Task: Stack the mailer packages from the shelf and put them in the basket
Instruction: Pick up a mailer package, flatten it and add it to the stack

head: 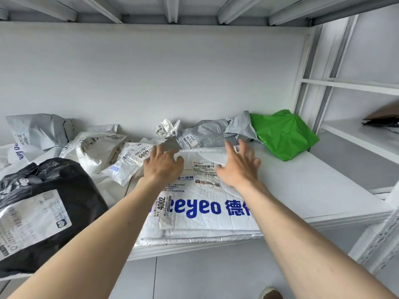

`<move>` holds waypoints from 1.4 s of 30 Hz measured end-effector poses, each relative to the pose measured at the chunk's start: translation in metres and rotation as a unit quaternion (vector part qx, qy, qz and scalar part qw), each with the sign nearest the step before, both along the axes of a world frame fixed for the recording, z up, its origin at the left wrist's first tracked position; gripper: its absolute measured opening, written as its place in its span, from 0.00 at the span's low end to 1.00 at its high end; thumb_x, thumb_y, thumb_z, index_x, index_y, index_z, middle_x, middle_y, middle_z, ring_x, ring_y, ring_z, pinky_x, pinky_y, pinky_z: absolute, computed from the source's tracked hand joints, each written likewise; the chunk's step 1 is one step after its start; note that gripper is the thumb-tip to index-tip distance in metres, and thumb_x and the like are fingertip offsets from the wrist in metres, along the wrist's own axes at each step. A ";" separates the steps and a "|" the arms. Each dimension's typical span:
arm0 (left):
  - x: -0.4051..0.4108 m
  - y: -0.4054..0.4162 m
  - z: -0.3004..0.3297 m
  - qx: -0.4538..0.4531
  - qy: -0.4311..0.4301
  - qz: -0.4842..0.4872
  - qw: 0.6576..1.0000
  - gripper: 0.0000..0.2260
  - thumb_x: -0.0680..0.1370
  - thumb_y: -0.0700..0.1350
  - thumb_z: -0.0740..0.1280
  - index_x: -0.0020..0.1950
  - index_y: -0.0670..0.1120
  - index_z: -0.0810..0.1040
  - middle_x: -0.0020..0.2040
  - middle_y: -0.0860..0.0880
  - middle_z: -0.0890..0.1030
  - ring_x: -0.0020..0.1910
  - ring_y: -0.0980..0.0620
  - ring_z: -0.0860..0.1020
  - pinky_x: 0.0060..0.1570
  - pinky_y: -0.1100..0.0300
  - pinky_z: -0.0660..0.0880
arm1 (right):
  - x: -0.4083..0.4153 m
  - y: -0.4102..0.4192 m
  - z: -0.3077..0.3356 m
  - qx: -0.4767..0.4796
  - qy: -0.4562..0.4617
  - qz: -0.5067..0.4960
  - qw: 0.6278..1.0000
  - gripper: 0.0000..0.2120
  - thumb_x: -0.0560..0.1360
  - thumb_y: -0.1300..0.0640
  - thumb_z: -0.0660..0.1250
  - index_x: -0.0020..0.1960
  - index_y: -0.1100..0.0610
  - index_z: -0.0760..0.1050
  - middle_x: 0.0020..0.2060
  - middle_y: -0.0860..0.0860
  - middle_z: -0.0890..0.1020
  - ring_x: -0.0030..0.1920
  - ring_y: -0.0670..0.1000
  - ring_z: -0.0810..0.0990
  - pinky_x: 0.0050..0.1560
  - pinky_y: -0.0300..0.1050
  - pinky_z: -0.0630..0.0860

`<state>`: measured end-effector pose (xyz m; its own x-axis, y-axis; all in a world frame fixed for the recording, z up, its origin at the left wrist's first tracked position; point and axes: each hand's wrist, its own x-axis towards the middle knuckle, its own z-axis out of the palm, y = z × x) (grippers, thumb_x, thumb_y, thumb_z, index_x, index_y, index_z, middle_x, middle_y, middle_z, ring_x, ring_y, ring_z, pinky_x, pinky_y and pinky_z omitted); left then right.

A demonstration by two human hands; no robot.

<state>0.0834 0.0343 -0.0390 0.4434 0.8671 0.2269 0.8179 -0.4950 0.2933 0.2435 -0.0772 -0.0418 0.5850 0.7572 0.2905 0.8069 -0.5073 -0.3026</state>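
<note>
White flat mailer [207, 212] lies at the shelf [313, 190] front; left hand [163, 165] and right hand [238, 165] hover over it, fingers spread, holding nothing. Black bag [43, 212] crowds its left, grey mailer [207, 132] and green bag [282, 134] sit behind.

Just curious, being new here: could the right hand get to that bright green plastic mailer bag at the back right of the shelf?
Probably yes. The open right hand holds nothing, and only bare white shelf lies between it and the green plastic mailer bag.

One head-worn view only; it looks forward and slightly down into the shelf [302, 186], close above both forearms
</note>
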 end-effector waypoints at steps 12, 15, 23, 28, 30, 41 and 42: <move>0.045 -0.001 -0.064 -0.029 0.062 -0.033 0.997 0.24 0.81 0.62 0.42 0.77 0.65 0.42 0.79 0.53 0.37 0.78 0.47 0.36 0.69 0.30 0.35 | 0.003 0.044 -0.063 -0.114 0.024 0.017 0.993 0.27 0.79 0.34 0.40 0.76 0.34 0.39 0.78 0.43 0.37 0.77 0.62 0.35 0.70 0.73 0.39; 0.045 -0.001 -0.069 -0.018 0.048 -0.029 0.998 0.24 0.80 0.62 0.41 0.77 0.66 0.41 0.79 0.54 0.37 0.78 0.47 0.36 0.69 0.30 0.34 | 0.004 0.044 -0.069 -0.097 0.014 0.020 0.995 0.28 0.78 0.33 0.40 0.76 0.33 0.37 0.78 0.43 0.36 0.77 0.62 0.36 0.69 0.72 0.40; 0.045 0.000 -0.072 -0.022 0.058 -0.026 0.998 0.24 0.80 0.62 0.41 0.77 0.66 0.42 0.80 0.54 0.39 0.78 0.47 0.37 0.69 0.31 0.36 | 0.003 0.044 -0.070 -0.117 0.010 0.016 0.993 0.27 0.78 0.33 0.39 0.76 0.33 0.37 0.78 0.44 0.37 0.77 0.62 0.36 0.70 0.72 0.41; 0.046 0.000 -0.072 -0.023 0.071 -0.022 0.997 0.24 0.80 0.62 0.40 0.77 0.65 0.43 0.80 0.53 0.41 0.78 0.48 0.39 0.69 0.31 0.38 | 0.003 0.044 -0.069 -0.124 0.009 0.016 0.992 0.27 0.79 0.34 0.39 0.76 0.34 0.39 0.79 0.44 0.38 0.77 0.62 0.37 0.70 0.72 0.41; 0.047 0.001 -0.072 -0.022 0.073 -0.022 0.997 0.24 0.80 0.62 0.40 0.77 0.65 0.44 0.80 0.54 0.43 0.79 0.48 0.40 0.69 0.31 0.40 | 0.003 0.044 -0.068 -0.127 0.007 0.016 0.992 0.27 0.79 0.34 0.39 0.76 0.34 0.39 0.79 0.44 0.39 0.77 0.63 0.38 0.70 0.72 0.42; 0.048 0.004 -0.076 -0.015 0.075 -0.016 0.997 0.24 0.79 0.62 0.41 0.76 0.65 0.51 0.79 0.54 0.52 0.78 0.48 0.47 0.68 0.31 0.45 | 0.002 0.043 -0.067 -0.132 0.007 0.019 0.991 0.27 0.79 0.33 0.38 0.77 0.35 0.44 0.79 0.45 0.43 0.78 0.64 0.42 0.70 0.72 0.45; 0.049 0.004 -0.076 -0.016 0.074 -0.015 0.997 0.24 0.79 0.62 0.40 0.76 0.65 0.52 0.79 0.54 0.53 0.78 0.48 0.48 0.67 0.31 0.45 | 0.002 0.043 -0.067 -0.132 0.004 0.019 0.991 0.27 0.78 0.33 0.38 0.77 0.35 0.45 0.79 0.45 0.44 0.78 0.64 0.42 0.70 0.72 0.46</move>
<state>0.1322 0.0387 -0.1146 0.4967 0.8583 0.1290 0.8380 -0.5129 0.1860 0.2459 -0.0337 -0.1086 0.5569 0.8272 0.0751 0.8245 -0.5397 -0.1700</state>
